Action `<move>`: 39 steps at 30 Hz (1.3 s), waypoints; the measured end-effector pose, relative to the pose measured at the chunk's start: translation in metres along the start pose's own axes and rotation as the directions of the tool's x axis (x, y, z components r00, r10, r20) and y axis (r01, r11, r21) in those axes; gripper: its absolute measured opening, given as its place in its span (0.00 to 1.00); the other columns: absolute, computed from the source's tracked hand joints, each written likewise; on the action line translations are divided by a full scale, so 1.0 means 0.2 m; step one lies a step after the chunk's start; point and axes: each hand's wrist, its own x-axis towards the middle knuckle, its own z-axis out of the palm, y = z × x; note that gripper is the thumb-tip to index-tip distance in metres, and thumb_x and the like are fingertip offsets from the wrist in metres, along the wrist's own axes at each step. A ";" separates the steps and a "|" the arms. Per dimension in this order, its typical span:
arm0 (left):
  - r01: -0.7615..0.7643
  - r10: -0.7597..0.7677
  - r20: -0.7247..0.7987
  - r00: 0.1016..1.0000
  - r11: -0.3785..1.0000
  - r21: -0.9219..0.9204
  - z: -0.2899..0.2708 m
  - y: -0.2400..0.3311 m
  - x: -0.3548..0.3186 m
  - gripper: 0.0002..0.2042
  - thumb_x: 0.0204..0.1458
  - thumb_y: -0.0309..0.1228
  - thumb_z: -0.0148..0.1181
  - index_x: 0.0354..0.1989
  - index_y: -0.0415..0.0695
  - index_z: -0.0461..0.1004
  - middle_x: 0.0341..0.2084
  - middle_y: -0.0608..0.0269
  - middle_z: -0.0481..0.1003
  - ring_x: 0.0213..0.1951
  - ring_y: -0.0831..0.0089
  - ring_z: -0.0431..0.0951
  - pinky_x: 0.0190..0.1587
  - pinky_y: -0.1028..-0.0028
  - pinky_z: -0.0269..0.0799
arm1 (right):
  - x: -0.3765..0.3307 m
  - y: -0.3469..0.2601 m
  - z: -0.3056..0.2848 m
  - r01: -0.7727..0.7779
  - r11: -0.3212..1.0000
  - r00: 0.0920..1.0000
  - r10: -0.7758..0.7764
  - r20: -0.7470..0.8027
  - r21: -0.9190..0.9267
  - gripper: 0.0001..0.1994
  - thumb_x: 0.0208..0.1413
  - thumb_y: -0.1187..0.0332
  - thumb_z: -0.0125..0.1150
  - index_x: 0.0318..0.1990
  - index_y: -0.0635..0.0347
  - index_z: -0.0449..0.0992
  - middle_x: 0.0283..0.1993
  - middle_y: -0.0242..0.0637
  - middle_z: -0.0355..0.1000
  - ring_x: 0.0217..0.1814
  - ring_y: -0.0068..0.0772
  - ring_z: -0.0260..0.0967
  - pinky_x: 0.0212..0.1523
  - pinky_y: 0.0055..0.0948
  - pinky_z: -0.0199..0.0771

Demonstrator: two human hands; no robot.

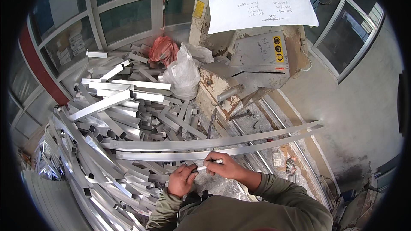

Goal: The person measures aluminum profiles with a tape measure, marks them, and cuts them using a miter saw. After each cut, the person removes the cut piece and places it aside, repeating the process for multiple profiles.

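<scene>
A white marker pen (202, 168) lies slantwise between my two hands at the bottom middle. My right hand (226, 167) is closed around its upper part, with the white end poking out past the fingers. At its dark end my left hand (181, 180) pinches with thumb and fingers; whether that end is a separate cap I cannot tell. Just beyond the hands, two long silver metal profiles run side by side across the view, the farther profile (214, 143) and the nearer profile (222, 152).
Cut metal tubes (112, 105) are heaped at the left, many with open ends. A cutting machine (257, 60) with a grey guard stands ahead, a handwritten paper sheet (261, 4) above it. White plastic bag (182, 77) and red bag (163, 50) rest beside it. Rails (295, 145) run at right.
</scene>
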 end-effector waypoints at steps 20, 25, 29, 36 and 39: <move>-0.227 0.178 0.444 0.878 0.972 0.060 0.23 0.08 -0.04 0.12 0.63 0.43 0.65 0.48 0.51 0.82 0.37 0.60 0.81 0.36 0.53 0.85 0.38 0.55 0.81 | -0.72 0.35 -0.08 -0.103 0.953 0.855 0.232 -0.464 0.286 0.12 0.71 0.64 0.67 0.49 0.66 0.78 0.38 0.38 0.79 0.36 0.29 0.77 0.40 0.33 0.81; -0.296 0.249 0.553 0.795 0.955 -0.005 0.22 0.09 -0.02 0.13 0.63 0.44 0.65 0.49 0.52 0.81 0.34 0.62 0.80 0.37 0.55 0.85 0.39 0.55 0.81 | -0.85 0.39 -0.06 -0.313 0.948 0.879 0.314 -0.359 0.062 0.13 0.71 0.61 0.67 0.46 0.65 0.81 0.37 0.36 0.81 0.37 0.26 0.77 0.41 0.31 0.80; -0.388 0.328 0.674 0.662 0.919 -0.066 0.30 0.08 0.05 0.17 0.64 0.45 0.65 0.56 0.52 0.79 0.42 0.61 0.81 0.43 0.55 0.85 0.42 0.54 0.82 | -0.97 0.48 -0.05 -0.389 0.883 0.896 0.296 -0.331 -0.261 0.16 0.72 0.56 0.67 0.47 0.63 0.83 0.40 0.36 0.83 0.40 0.24 0.78 0.43 0.32 0.80; -0.293 0.317 0.525 0.790 0.947 -0.132 0.50 0.08 0.18 0.29 0.64 0.47 0.67 0.69 0.45 0.72 0.60 0.50 0.76 0.56 0.48 0.81 0.56 0.52 0.80 | -1.45 0.83 -0.05 -0.323 0.875 0.553 0.484 -0.678 0.360 0.17 0.69 0.57 0.69 0.46 0.68 0.83 0.40 0.40 0.82 0.38 0.29 0.80 0.40 0.31 0.80; -0.274 0.245 0.618 0.747 0.961 -0.049 0.59 -0.09 0.18 0.30 0.63 0.46 0.68 0.69 0.43 0.71 0.60 0.49 0.76 0.58 0.46 0.80 0.57 0.53 0.79 | -1.73 1.10 -0.06 -0.259 0.849 0.302 0.524 -0.796 0.461 0.18 0.65 0.58 0.73 0.44 0.69 0.84 0.32 0.35 0.77 0.28 0.28 0.74 0.29 0.31 0.75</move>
